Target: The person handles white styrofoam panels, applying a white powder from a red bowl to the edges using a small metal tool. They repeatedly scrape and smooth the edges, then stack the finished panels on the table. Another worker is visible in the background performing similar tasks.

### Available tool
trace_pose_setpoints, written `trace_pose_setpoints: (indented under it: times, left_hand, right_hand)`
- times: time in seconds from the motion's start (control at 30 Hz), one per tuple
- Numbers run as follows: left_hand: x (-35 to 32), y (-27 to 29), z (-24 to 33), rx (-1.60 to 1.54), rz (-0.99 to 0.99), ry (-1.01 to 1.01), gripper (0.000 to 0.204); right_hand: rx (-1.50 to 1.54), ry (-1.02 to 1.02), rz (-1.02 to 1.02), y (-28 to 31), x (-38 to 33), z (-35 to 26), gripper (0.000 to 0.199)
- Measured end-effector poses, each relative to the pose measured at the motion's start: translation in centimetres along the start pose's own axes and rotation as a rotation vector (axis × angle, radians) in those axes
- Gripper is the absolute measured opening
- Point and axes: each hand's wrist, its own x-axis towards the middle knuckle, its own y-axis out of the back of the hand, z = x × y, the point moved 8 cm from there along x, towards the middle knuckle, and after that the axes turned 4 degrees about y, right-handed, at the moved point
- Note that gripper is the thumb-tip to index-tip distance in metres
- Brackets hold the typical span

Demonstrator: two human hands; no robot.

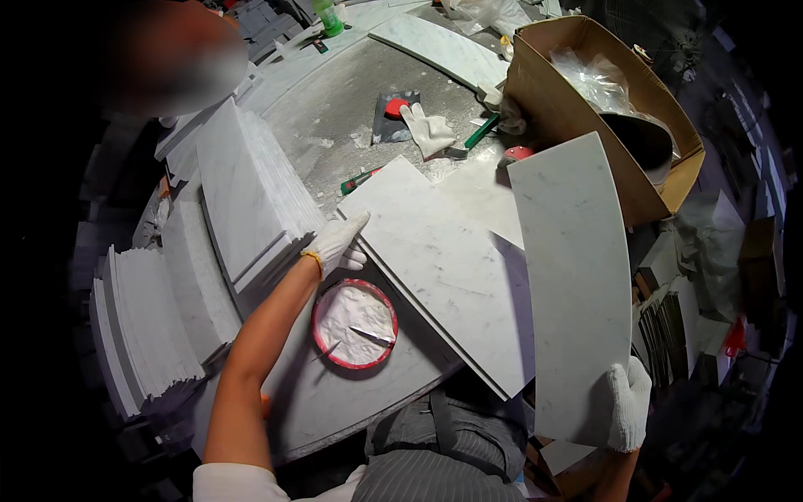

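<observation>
My right hand (pixel 627 406), in a white glove, grips the near corner of a long white marble slab (pixel 573 276) and holds it tilted up above the bench's right side. My left hand (pixel 337 243), also gloved, rests flat on the left edge of a larger white marble slab (pixel 443 268) lying on the bench, fingers spread. Just below that hand sits a red bowl (pixel 355 324) of white paste with a small metal tool in it.
Stacks of white marble pieces (pixel 242 201) fill the left side. An open cardboard box (pixel 598 109) with plastic wrap stands at the back right. A spare white glove (pixel 428 130), a red-handled trowel (pixel 395 113) and a green bottle (pixel 328 17) lie on the dusty grey bench (pixel 335 100).
</observation>
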Motion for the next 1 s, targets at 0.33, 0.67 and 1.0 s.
trace_pose_setpoints:
  times: [0.33,0.67,1.0]
  left_hand:
    - [-3.9,1.0,6.4,0.640,0.118,-0.317,0.054]
    - [-15.3,-5.7,2.8,0.143,0.079,-0.387,0.033]
    - [-21.1,-15.7,-5.8,0.468,-0.126,-0.451,0.036]
  right_hand:
    - [0.195,-0.047,-0.426,-10.2,3.8,-3.3,0.023]
    - [0.031,-0.005,-0.686,-17.6,8.1,-2.5,0.025]
    - [-0.393,0.333,-0.577,-19.5,12.0,-1.0,0.047]
